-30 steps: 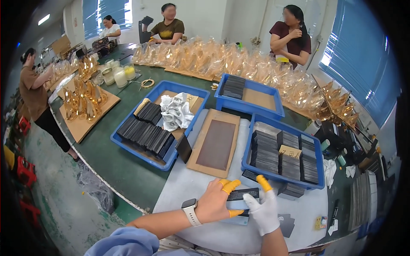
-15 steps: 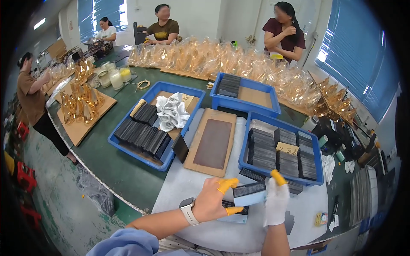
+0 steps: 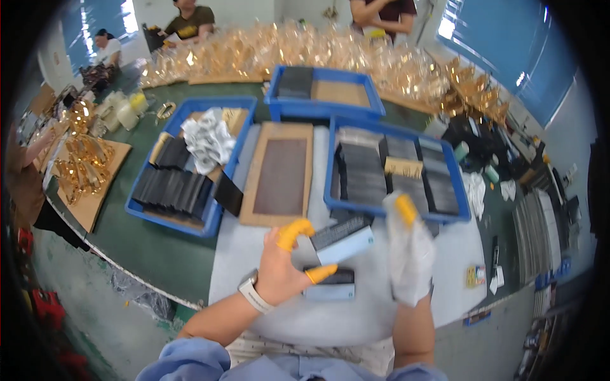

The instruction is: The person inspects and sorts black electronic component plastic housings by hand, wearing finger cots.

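My left hand [image 3: 279,270], with yellow finger covers on thumb and forefinger, grips a thin rectangular plate [image 3: 344,243] by its left end. The plate is tilted, dark along the top and shiny pale blue below. Beneath it on the grey work surface lies a similar plate [image 3: 330,291], beside my thumb. My right hand [image 3: 410,254] wears a white glove with a yellow finger cover. It is apart from the held plate, its fingers stretched out toward the near rim of the right blue tray [image 3: 400,214], and slightly blurred. Another dark piece lies partly hidden behind the held plate.
A left blue tray [image 3: 136,213] holds dark plates and a white cloth [image 3: 208,141]. One dark plate [image 3: 227,195] leans at its side. A cardboard-framed brown pad [image 3: 279,178] lies between the trays. Behind are another blue tray [image 3: 324,111], wrapped golden items [image 3: 286,54] and people.
The view has shifted, so the trays sit further left and higher. My right hand has come away from the held plate. The plate stays in my left hand, now tilted more.
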### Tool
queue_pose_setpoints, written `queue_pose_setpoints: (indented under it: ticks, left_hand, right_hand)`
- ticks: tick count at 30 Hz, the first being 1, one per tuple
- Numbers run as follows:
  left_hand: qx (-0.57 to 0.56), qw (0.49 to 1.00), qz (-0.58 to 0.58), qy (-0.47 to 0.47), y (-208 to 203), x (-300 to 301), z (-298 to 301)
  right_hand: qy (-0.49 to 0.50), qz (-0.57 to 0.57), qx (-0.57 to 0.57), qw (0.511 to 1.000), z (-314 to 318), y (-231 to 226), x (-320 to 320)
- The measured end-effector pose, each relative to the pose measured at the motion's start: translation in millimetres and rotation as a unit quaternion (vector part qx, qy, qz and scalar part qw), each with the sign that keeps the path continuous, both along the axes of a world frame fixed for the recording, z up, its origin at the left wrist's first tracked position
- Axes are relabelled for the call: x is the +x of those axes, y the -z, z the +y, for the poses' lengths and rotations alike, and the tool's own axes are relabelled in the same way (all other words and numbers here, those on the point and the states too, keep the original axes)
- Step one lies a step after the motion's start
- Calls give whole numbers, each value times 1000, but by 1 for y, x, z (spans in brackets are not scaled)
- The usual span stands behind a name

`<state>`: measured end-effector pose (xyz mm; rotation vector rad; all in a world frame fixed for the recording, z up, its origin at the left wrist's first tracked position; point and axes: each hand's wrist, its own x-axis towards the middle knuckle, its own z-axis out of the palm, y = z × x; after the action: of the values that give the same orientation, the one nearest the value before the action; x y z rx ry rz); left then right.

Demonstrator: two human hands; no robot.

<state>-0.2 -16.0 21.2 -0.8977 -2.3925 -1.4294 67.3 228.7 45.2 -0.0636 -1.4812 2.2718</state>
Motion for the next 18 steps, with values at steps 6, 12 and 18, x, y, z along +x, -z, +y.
queue_pose_setpoints:
  ticks: [6,12,18]
  left_hand:
    - [61,997,-38,40,14,-10,7]
    - [62,992,-39,102,27,-6,13]
    - [34,991,-58,116,21,-3,10]
  right_hand:
    - [35,78,-48,995,7,-4,-15]
    - [24,-175,359,916,-35,-2,-8]
    - [173,-193,80,963,0,-13,-10]
